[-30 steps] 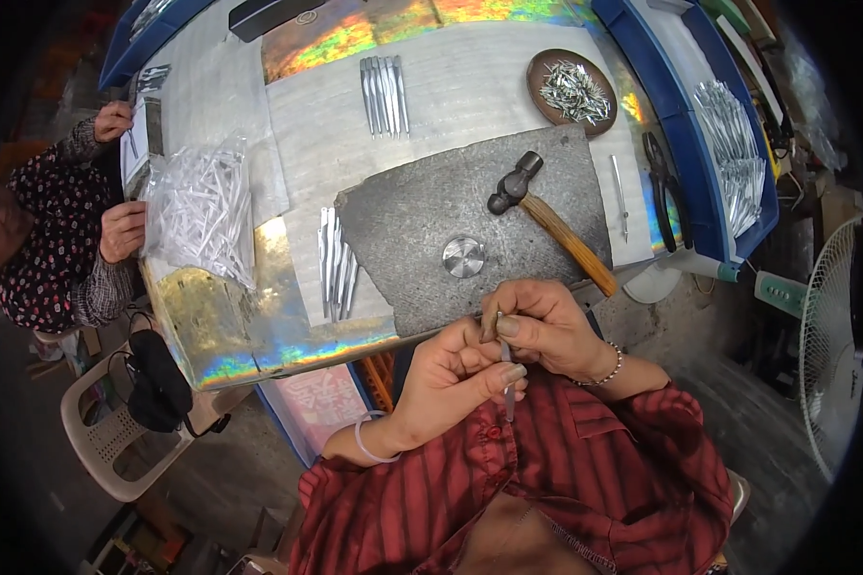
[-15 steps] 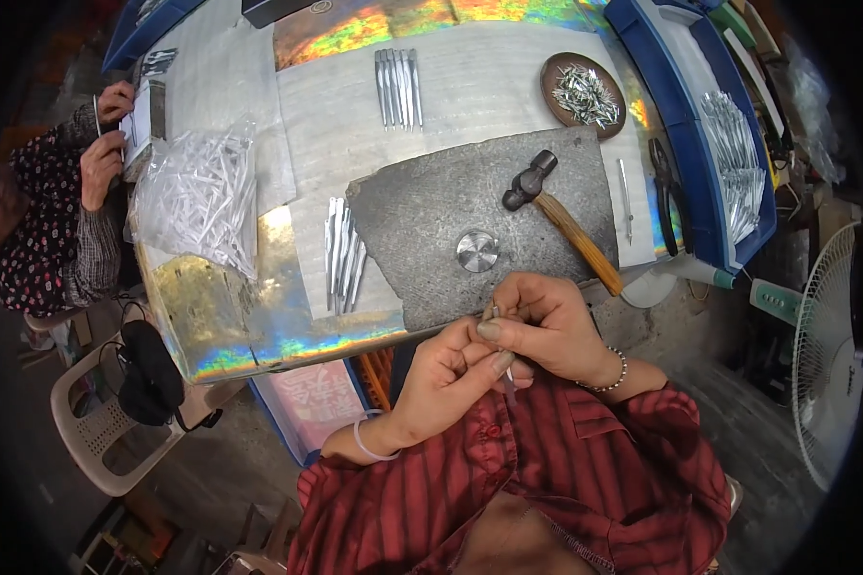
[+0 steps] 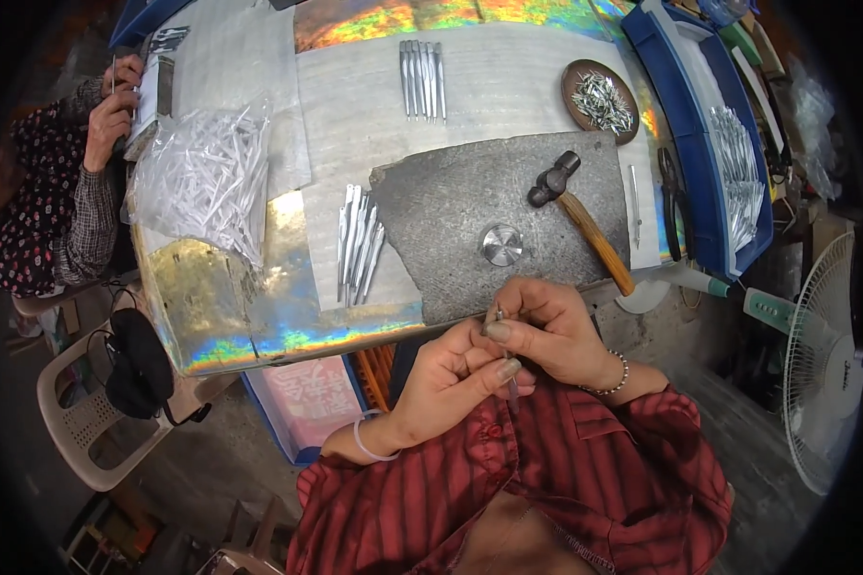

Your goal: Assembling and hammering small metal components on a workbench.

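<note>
Both my hands meet in front of my chest, just off the table's near edge. My left hand (image 3: 439,385) pinches a slim silver rod (image 3: 512,387), its lower end showing below the fingers. The thumb and fingers of my right hand (image 3: 558,337) are closed around the rod's upper end, whose small tip pokes out. Most of the rod is hidden by fingers. Beyond them lies a grey stone slab (image 3: 441,259) with a round shiny metal disc (image 3: 501,245) on it. A ball-peen hammer (image 3: 590,230) with a wooden handle rests across the slab's right side.
Slim silver tools lie in a row (image 3: 422,81) and a loose pile (image 3: 359,244). A brown bowl (image 3: 573,103) holds small metal pieces. Pliers (image 3: 675,206) lie beside a blue bin (image 3: 690,182). At left are a clear bag (image 3: 201,182) and a co-worker's hands (image 3: 113,115). A fan (image 3: 820,364) stands right.
The view has shifted a little, so the table things sit farther right. My hands keep the same hold, with the rod's upper tip showing slightly more. The co-worker's hands have moved slightly.
</note>
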A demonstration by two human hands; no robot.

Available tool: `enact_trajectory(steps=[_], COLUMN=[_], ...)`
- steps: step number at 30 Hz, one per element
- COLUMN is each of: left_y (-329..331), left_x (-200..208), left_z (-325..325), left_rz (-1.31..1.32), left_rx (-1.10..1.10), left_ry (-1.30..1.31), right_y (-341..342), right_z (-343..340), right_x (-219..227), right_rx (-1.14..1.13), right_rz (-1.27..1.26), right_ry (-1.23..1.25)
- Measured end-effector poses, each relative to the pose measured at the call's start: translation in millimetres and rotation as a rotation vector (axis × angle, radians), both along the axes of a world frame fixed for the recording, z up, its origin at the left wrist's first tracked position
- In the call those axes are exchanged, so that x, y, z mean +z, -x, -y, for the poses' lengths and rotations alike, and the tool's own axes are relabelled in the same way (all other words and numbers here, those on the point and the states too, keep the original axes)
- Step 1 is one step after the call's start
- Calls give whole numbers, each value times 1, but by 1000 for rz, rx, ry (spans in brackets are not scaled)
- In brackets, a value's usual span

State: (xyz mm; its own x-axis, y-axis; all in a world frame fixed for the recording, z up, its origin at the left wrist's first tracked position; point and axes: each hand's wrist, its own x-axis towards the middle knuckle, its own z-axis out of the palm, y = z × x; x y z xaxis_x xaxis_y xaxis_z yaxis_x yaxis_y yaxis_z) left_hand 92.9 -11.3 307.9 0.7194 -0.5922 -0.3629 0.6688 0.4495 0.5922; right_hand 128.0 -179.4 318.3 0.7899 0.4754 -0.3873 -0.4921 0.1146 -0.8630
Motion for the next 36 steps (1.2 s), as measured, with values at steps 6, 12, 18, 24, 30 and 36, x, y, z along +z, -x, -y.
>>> enact_trajectory(steps=[6, 12, 18, 24, 30, 36], left_y=[-3, -1, -3, -5, -12, -20], left_x=[1, 4, 7, 6, 7, 9], left_z=[-2, 3, 9, 15, 18, 14], left_rz=[127, 229, 162, 90, 101, 75], left_rx=[46, 87, 72, 54, 34, 160], left_ry=[-26, -176, -175, -151, -162, -109], right_y=[0, 3, 1, -1, -8, -17], right_z=[-6, 5, 10, 17, 20, 22], right_x=[6, 2, 1, -2, 1, 4], right_rx=[-145, -118, -96, -95, -95, -244], right_rz=[64, -10, -101, -142, -85, 17], right_ry=[-40, -83, -137, -175, -157, -174])
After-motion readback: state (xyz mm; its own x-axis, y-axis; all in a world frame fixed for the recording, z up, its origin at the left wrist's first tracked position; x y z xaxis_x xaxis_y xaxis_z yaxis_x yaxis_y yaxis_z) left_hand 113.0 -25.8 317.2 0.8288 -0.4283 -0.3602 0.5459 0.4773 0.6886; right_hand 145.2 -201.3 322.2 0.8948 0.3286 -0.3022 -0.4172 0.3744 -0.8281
